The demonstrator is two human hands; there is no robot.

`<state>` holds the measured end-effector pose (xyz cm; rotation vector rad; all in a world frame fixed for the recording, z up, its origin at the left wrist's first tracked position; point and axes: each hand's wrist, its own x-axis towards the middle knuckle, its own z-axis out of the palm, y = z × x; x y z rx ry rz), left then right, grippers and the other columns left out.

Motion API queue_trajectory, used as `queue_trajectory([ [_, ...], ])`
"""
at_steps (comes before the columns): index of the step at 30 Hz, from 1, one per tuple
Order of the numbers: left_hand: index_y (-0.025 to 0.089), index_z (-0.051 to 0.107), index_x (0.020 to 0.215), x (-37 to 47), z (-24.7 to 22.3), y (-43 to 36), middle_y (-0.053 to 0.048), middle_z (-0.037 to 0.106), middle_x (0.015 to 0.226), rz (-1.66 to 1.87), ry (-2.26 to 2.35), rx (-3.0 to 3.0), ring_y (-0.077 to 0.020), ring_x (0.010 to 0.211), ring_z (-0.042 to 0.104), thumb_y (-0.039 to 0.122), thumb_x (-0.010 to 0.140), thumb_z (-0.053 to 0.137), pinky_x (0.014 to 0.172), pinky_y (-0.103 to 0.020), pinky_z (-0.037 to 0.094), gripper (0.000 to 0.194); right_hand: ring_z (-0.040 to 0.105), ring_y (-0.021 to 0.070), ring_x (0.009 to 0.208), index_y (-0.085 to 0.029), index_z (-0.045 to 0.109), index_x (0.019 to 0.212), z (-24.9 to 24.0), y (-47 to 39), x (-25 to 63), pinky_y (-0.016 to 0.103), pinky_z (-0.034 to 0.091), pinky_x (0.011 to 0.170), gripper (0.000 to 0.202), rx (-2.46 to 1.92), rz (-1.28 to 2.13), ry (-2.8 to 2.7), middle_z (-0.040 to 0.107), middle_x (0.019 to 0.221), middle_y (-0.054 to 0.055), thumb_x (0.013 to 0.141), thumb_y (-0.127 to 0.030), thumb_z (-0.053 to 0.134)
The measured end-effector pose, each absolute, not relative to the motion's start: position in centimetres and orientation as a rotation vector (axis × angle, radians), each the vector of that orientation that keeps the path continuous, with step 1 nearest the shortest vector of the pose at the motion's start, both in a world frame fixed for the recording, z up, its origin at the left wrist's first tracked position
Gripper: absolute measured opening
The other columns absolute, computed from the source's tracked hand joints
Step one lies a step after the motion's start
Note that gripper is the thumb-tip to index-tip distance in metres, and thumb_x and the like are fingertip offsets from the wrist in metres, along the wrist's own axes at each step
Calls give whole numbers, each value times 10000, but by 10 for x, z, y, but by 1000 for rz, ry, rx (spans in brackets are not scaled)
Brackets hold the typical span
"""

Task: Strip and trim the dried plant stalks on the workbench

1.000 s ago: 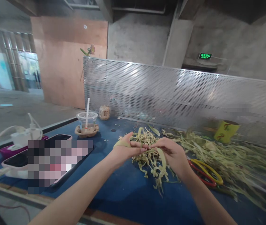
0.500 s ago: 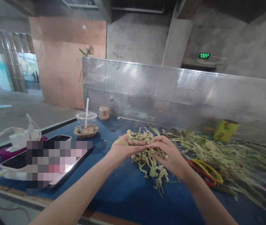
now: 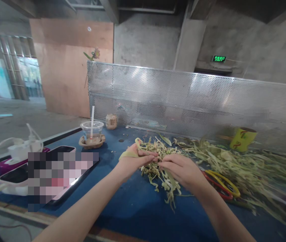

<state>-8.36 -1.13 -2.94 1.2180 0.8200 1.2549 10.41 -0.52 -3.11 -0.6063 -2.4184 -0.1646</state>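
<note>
My left hand (image 3: pixel 133 160) is closed around a long pale-green leaf strip (image 3: pixel 128 154), which sticks out beside the thumb side and the back of the hand. Its fingertips meet those of my right hand (image 3: pixel 184 168) over a heap of dry plant trimmings (image 3: pixel 169 185). The right fingers are bent in a pinch; whatever lies between them is too small or hidden to make out. Under and around both hands are curled, withered leaves and bits of stem. Just right of my right wrist lie scissors with red and yellow handles (image 3: pixel 225 184), partly hidden by the wrist.
Long dried leaves and stalks (image 3: pixel 236 164) spread over the right side of the blue table (image 3: pixel 133 208). Behind them stands a yellow tape roll (image 3: pixel 243 139). A plastic cup with a straw (image 3: pixel 92 131), a phone (image 3: pixel 62 148) and a charger with cables (image 3: pixel 24 148) are at left. A perforated metal panel (image 3: pixel 145 94) borders the back.
My right hand has turned and lowered slightly, its fingers closing in toward the left fingertips. The left hand stays nearly in place, still with the leaf strip. The view has shifted very slightly.
</note>
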Motion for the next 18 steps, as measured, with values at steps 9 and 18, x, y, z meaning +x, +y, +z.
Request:
queue_trajectory([
  [9, 187, 381, 877, -81, -34, -12, -6, 685, 713, 1158, 927, 1393, -171, 787, 642, 136, 611, 678, 727, -308, 461, 402, 523, 117, 631, -183, 562, 696, -31, -5, 98, 232, 423, 595, 251, -702, 191, -2306, 562, 664, 20, 864, -217, 379],
  [18, 186, 451, 928, -77, -46, -9, 59, 569, 547, 925, 865, 1504, -131, 552, 577, 144, 572, 700, 558, -254, 437, 436, 502, 86, 550, -276, 529, 1044, -36, -5, 96, 202, 424, 543, 296, -841, 526, -2315, 519, 619, -50, 774, -160, 499],
])
